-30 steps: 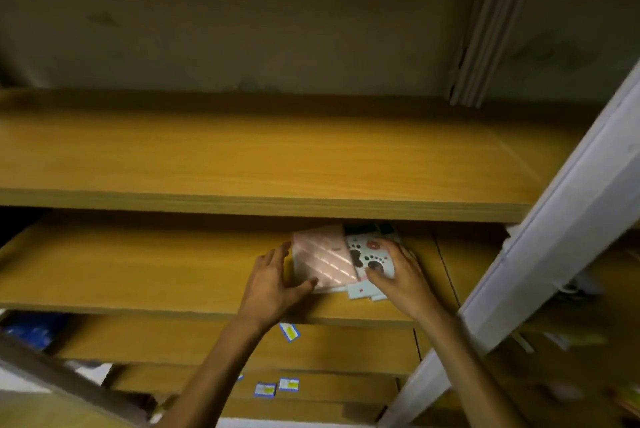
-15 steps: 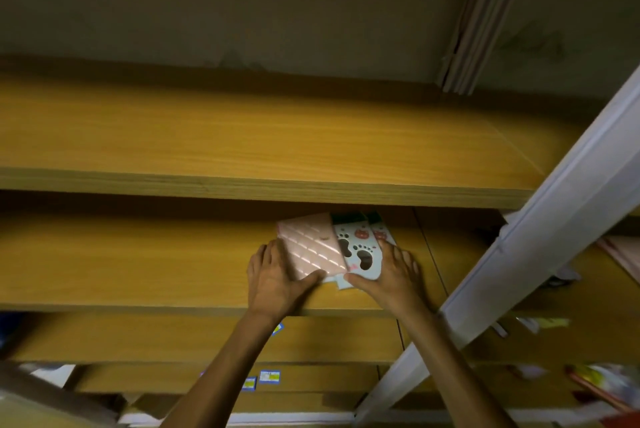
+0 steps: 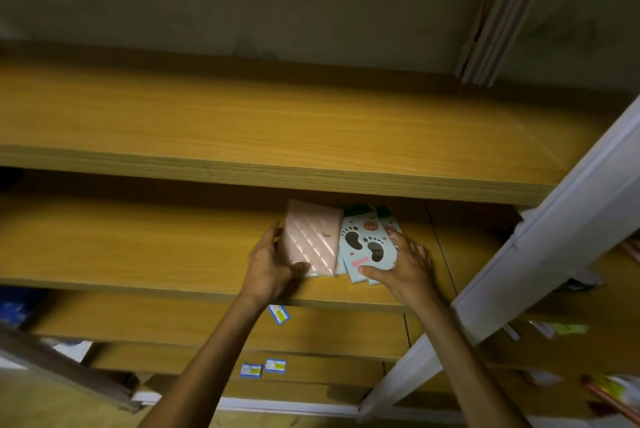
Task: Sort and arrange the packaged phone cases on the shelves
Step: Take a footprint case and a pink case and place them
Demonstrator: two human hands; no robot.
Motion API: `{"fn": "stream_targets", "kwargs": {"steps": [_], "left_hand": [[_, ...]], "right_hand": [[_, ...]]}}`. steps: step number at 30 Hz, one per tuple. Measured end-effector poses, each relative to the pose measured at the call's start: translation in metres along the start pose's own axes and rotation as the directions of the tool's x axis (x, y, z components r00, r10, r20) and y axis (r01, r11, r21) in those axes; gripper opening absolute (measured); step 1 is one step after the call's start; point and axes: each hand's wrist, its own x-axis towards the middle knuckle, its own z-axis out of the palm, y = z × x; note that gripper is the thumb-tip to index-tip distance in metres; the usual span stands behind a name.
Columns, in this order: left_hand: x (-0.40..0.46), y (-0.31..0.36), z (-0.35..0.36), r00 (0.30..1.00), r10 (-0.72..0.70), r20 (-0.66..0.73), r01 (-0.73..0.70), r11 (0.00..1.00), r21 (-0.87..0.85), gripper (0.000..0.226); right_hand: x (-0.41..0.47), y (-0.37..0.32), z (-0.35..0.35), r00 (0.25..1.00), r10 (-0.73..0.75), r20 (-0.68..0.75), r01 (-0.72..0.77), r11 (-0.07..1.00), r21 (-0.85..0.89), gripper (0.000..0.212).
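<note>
Head view looks down into a wooden rack, so I'll place everything off the middle shelf point(image 3: 138, 247). Lying on it toward its right end, partly tucked under the top shelf point(image 3: 277, 137), is a little fan of packaged cases. The pink case point(image 3: 311, 237), quilted with diagonal lines, sits on top at the left of the fan, its right edge overlapping the blue case point(image 3: 367, 247) with the dark footprints printed on it. More blue packs point(image 3: 389, 223) peek out from under that one at the right and along the near edge — can't tell how many.

Left hand point(image 3: 268, 268) grips the pink case: fingers run up along its left edge and the thumb curls across its near corner. Right hand point(image 3: 405, 268) has the blue case pinched, thumb pressed on the near corner of its face, the other fingers spread over the right side of the fan. Whether those fingers go under the packs I can't tell.

A white post point(image 3: 554, 254) slants past the shelf's right end. Below the shelf's front edge, small blue-and-yellow labels point(image 3: 263, 368) are stuck on the lower boards — one point(image 3: 278, 314) just under the left wrist. Right of the post everything is blurred.
</note>
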Motion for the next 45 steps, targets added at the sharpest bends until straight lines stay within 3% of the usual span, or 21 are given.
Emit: {"fn": "stream_targets", "kwargs": {"steps": [3,8,16,18,22,27,36,45], "left_hand": [[-0.004,0.002,-0.002,1.000,-0.024,-0.011,0.023,0.990,-0.137,0.105],[-0.006,-0.003,-0.007,0.996,-0.084,0.003,0.082,0.972,-0.218,0.103],[-0.011,-0.021,-0.016,0.986,-0.133,0.100,0.164,0.878,-0.449,0.057],[-0.012,-0.022,-0.018,0.982,-0.151,0.111,0.186,0.850,-0.492,0.052],[-0.016,-0.022,-0.021,0.976,-0.161,0.148,0.218,0.795,-0.567,0.054],[-0.025,-0.020,-0.029,0.977,-0.131,0.170,0.203,0.817,-0.540,0.065],[-0.038,-0.014,-0.050,0.979,-0.013,0.206,0.129,0.816,-0.563,0.075],[-0.046,-0.010,-0.075,0.926,0.102,0.363,0.122,0.831,-0.542,0.077]], "right_hand": [[-0.001,0.000,0.000,0.999,0.041,0.005,-0.041,0.997,-0.065,0.107],[0.004,-0.002,-0.004,0.993,0.108,0.047,-0.100,0.983,-0.155,0.112],[0.006,-0.002,-0.008,0.986,0.151,0.067,-0.145,0.986,-0.079,0.106],[0.006,-0.001,-0.010,0.987,0.145,0.070,-0.146,0.989,0.002,0.099],[0.001,0.000,-0.009,0.987,0.117,0.111,-0.149,0.922,0.357,0.083],[-0.008,0.003,-0.008,0.993,0.044,0.107,-0.095,0.840,0.534,0.064],[-0.039,-0.005,-0.015,0.992,0.063,0.105,-0.119,0.703,0.701,0.051],[-0.105,-0.020,-0.028,0.978,0.168,-0.122,-0.019,0.661,0.750,0.045]]}}
